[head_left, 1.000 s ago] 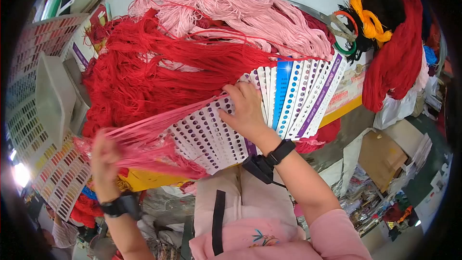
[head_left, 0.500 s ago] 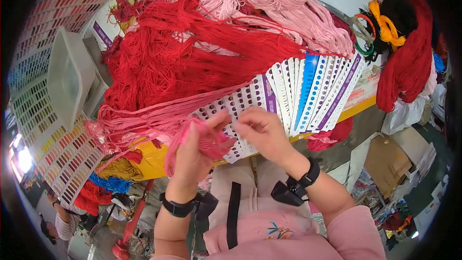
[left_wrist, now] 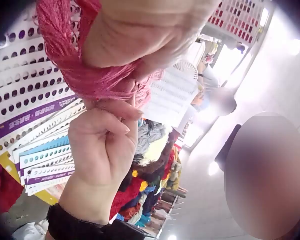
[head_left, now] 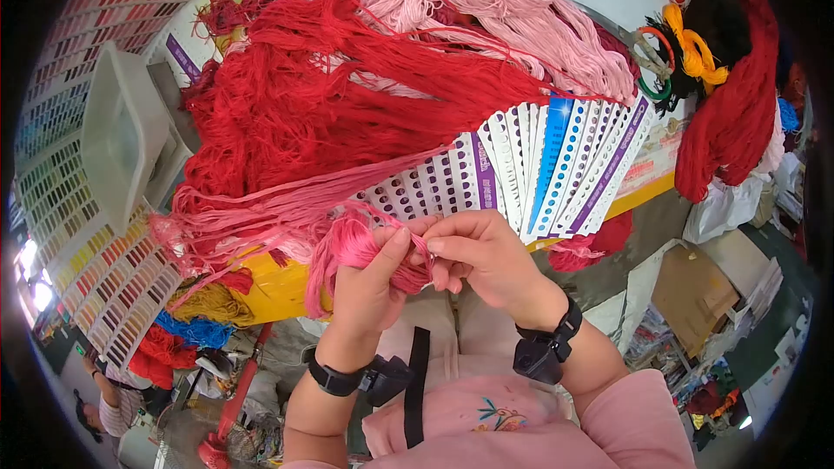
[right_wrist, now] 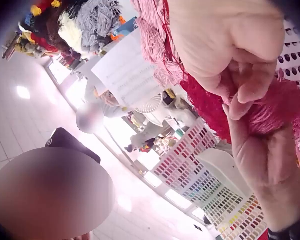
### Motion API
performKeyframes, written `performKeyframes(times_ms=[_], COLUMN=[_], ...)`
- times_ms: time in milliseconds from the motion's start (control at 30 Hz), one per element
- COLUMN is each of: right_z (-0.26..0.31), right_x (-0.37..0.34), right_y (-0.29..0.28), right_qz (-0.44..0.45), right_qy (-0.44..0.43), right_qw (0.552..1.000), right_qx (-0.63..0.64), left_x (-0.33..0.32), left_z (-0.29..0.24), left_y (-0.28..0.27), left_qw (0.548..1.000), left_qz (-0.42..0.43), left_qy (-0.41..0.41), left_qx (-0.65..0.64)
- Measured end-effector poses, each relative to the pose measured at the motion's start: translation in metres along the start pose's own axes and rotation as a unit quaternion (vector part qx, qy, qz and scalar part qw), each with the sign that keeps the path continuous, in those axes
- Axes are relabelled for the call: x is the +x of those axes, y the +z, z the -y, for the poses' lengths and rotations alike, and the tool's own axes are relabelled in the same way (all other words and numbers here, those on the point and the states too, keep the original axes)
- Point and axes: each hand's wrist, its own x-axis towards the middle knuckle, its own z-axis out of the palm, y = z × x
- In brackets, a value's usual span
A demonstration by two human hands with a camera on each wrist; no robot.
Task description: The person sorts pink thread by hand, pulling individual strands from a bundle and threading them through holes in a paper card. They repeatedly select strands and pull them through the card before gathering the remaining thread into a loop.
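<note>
My left hand (head_left: 373,287) grips a looped bundle of bright pink embroidery thread (head_left: 354,245) in front of my lap, thumb across the top. The bundle wraps round the left fingers in the left wrist view, and a loose end hangs below on the left. Close against it, my right hand (head_left: 493,265) pinches strands of the pink thread with thumb and forefinger; its curled fingers (right_wrist: 242,97) show in the right wrist view. Behind the hands, more pink strands (head_left: 261,208) lie along the fanned colour shade cards (head_left: 430,182), which have purple and blue strips.
A big heap of red thread (head_left: 287,104) and pale pink skeins (head_left: 486,9) covers the table's middle. Scissors with red and green handles (head_left: 667,65) lie at the right. A white plastic bin (head_left: 130,135) stands at the left beside colour charts (head_left: 56,165). The table edge (head_left: 278,291) is yellow.
The left hand has swung from the far left in towards the middle, gathering pink thread. The right hand has come off the shade cards and now meets the left at the bundle.
</note>
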Motion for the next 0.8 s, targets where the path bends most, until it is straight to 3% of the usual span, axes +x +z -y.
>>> performKeyframes(times_ms=[100,267,333,433,533,600,633,667,700,733,767,800], right_z=[0.001,0.000,0.000,0.000,-0.001,0.003,0.011,0.024,0.043,0.063,0.081,0.095], right_x=[-0.001,-0.002,-0.003,-0.003,-0.004,-0.010,-0.015,-0.021,-0.030,-0.043,-0.047,-0.062], right_y=[-0.006,-0.005,-0.005,-0.006,-0.009,-0.016,-0.024,-0.036,-0.050,-0.063,-0.094,-0.116], right_qz=[0.031,0.005,-0.005,-0.021,0.018,-0.005,-0.018,-0.031,-0.024,-0.089,0.105,0.115], right_qy=[0.017,0.013,0.001,0.037,-0.018,-0.036,-0.098,-0.159,-0.205,-0.213,-0.174,-0.235], right_qw=[0.999,0.999,0.999,0.998,0.998,0.984,0.990,0.986,0.977,0.958,0.903,0.892], right_qx=[-0.022,-0.039,-0.052,-0.037,-0.065,-0.174,-0.099,-0.022,0.058,0.172,0.378,0.369], left_x=[0.000,-0.001,-0.002,0.002,0.007,0.003,-0.002,-0.008,-0.016,-0.029,-0.047,-0.070], left_z=[0.001,0.006,0.012,0.010,0.010,-0.008,-0.023,-0.030,-0.033,-0.044,-0.055,-0.064], left_y=[0.003,0.001,-0.003,0.009,0.016,-0.001,-0.016,-0.050,-0.095,-0.130,-0.167,-0.210], left_qw=[0.999,0.997,0.994,0.992,0.984,0.991,0.993,0.979,0.935,0.922,0.903,0.884], left_qz=[-0.023,-0.048,-0.098,-0.114,-0.169,-0.136,-0.102,-0.038,0.029,-0.044,-0.115,-0.191], left_qy=[-0.003,0.000,0.003,0.030,0.049,0.008,-0.034,-0.023,-0.011,0.028,0.065,0.068], left_qx=[-0.033,-0.057,0.056,0.047,0.032,-0.004,-0.039,-0.199,-0.354,-0.383,-0.409,-0.422])
